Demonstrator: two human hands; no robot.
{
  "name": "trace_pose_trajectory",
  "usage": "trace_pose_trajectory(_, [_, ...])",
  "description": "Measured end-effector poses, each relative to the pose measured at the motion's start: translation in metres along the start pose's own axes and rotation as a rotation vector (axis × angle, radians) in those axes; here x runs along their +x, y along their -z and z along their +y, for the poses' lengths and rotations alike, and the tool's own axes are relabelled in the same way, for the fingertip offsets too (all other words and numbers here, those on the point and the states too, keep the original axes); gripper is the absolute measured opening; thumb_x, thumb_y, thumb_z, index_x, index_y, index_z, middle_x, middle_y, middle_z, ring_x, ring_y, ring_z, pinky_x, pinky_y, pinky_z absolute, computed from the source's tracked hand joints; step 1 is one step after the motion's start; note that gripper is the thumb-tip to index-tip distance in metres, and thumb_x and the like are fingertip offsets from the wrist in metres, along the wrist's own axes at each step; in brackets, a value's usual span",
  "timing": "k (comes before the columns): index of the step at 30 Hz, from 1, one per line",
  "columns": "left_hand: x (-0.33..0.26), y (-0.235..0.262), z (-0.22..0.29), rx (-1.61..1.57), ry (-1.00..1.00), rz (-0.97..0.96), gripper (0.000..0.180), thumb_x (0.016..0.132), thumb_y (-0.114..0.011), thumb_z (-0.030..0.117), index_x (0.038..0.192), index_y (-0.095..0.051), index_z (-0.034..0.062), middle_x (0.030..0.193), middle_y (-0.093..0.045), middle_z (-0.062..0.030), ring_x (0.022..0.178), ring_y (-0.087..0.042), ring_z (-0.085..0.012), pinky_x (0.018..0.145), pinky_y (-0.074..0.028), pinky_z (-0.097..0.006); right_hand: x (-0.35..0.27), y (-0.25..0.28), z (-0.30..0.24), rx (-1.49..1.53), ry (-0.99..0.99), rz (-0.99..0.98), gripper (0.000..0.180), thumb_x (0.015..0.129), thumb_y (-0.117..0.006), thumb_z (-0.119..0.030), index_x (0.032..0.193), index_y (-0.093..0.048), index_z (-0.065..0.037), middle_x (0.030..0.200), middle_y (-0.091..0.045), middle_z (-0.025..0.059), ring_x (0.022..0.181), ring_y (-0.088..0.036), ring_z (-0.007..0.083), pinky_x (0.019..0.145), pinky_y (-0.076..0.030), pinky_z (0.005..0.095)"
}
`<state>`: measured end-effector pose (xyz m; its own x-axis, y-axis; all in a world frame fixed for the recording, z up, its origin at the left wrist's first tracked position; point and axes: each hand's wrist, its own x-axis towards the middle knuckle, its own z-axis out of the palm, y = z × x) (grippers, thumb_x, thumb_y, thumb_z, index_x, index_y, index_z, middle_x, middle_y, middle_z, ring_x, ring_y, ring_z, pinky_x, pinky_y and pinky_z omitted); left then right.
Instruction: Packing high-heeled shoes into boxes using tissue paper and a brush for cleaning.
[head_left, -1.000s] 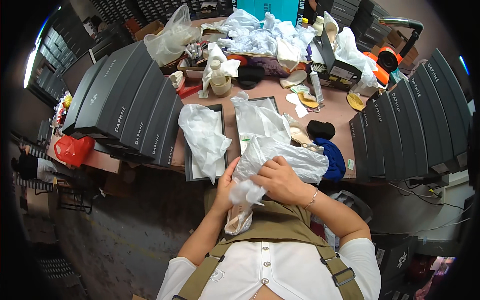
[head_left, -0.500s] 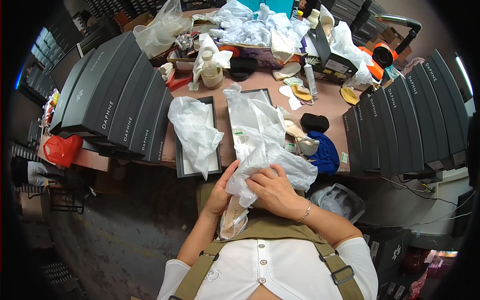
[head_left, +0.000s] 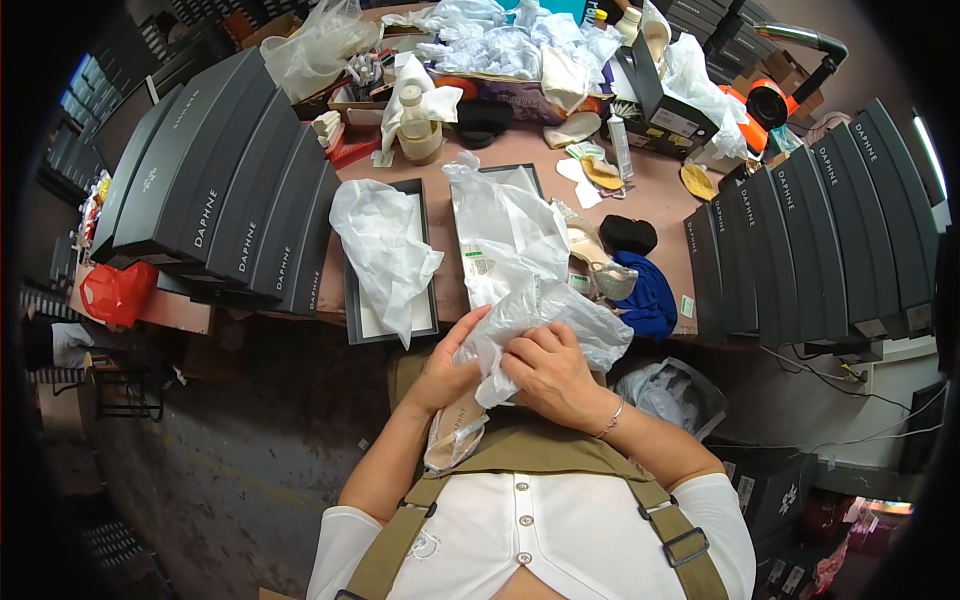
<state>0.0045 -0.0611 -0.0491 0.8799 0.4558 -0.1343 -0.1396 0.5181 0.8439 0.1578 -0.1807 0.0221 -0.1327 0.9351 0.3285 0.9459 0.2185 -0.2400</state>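
Close to my body, my left hand (head_left: 444, 368) is closed around a sandal-like shoe (head_left: 457, 425) with a beige insole and a glittery edge. White tissue paper (head_left: 520, 315) covers the shoe's far part, so that end is hidden. My right hand (head_left: 550, 378) pinches the tissue from the other side with curled fingers. Behind them, an open dark shoe box (head_left: 530, 181) holds more tissue. A second open shoe box (head_left: 430, 250) to its left has crumpled tissue (head_left: 382, 245) in it. A matching glittery shoe (head_left: 583, 238) lies on the table to the right.
Dark shoe boxes stand in rows at the left (head_left: 215, 190) and right (head_left: 800, 250) of the table (head_left: 520, 145). Blue cloth (head_left: 650, 297) hangs near the front edge. A bottle (head_left: 412, 115) stands behind the boxes. A clear bag (head_left: 675, 398) lies below the table.
The shoe's exposed end has shifted slightly left. My right fingers have curled further into the tissue, and both hands have moved up a little.
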Motion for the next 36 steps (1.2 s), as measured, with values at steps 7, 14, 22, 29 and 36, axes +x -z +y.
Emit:
trace_pose_trajectory(7, [0.001, 0.019, -0.011, -0.149, 0.084, 0.115, 0.047, 0.086, -0.063, 0.005, 0.131, -0.048, 0.0008, 0.118, -0.060, -0.0045, 0.105, -0.057, -0.0118, 0.095, -0.045, -0.028, -0.007, -0.009, -0.011, 0.048, 0.127, -0.198, 0.022, 0.074, -0.065, -0.015, 0.096, -0.062, -0.010, 0.099, -0.059, 0.0049, 0.093, -0.056, 0.0218, 0.085, -0.040, 0.0375])
trace_pose_trajectory(14, [-0.013, 0.020, 0.001, -0.060, 0.105, 0.052, 0.044, 0.088, -0.065, 0.008, 0.129, -0.051, 0.0034, 0.117, -0.060, -0.0016, 0.108, -0.055, -0.0108, 0.096, -0.042, -0.028, 0.021, 0.049, 0.044, 0.267, -0.329, 0.277, 0.030, 0.079, -0.070, -0.010, 0.107, -0.063, -0.001, 0.098, -0.065, 0.0103, 0.087, -0.060, 0.0258, 0.079, -0.047, 0.0353])
trace_pose_trajectory(22, [-0.022, 0.014, -0.012, -0.040, 0.050, 0.090, 0.063, 0.087, -0.065, 0.005, 0.143, -0.036, 0.0059, 0.127, -0.054, -0.0028, 0.115, -0.050, -0.0113, 0.099, -0.039, -0.027, -0.001, 0.019, 0.068, 0.642, -0.527, -0.003, 0.017, 0.088, -0.064, -0.013, 0.090, -0.061, 0.003, 0.066, -0.056, 0.0120, 0.058, -0.049, 0.0140, 0.058, -0.043, 0.0281])
trace_pose_trajectory(29, [-0.014, 0.029, -0.007, -0.020, -0.102, 0.283, 0.067, 0.087, -0.057, -0.005, 0.147, -0.030, 0.0080, 0.135, -0.049, -0.0067, 0.120, -0.048, -0.0149, 0.101, -0.037, -0.028, 0.001, 0.027, 0.067, 0.673, -0.602, -0.140, 0.019, 0.088, -0.062, -0.015, 0.089, -0.057, 0.003, 0.066, -0.053, 0.0121, 0.059, -0.048, 0.0184, 0.059, -0.043, 0.0318])
trace_pose_trajectory(36, [0.011, 0.014, -0.003, 0.281, -0.323, 0.508, 0.063, 0.082, -0.055, -0.010, 0.141, -0.038, 0.0028, 0.136, -0.047, -0.0113, 0.121, -0.047, -0.0177, 0.103, -0.035, -0.029, 0.051, -0.003, 0.043, 0.949, -0.530, 0.061, 0.017, 0.091, -0.060, -0.015, 0.091, -0.056, 0.002, 0.073, -0.056, 0.0043, 0.068, -0.051, 0.0105, 0.062, -0.044, 0.0271])
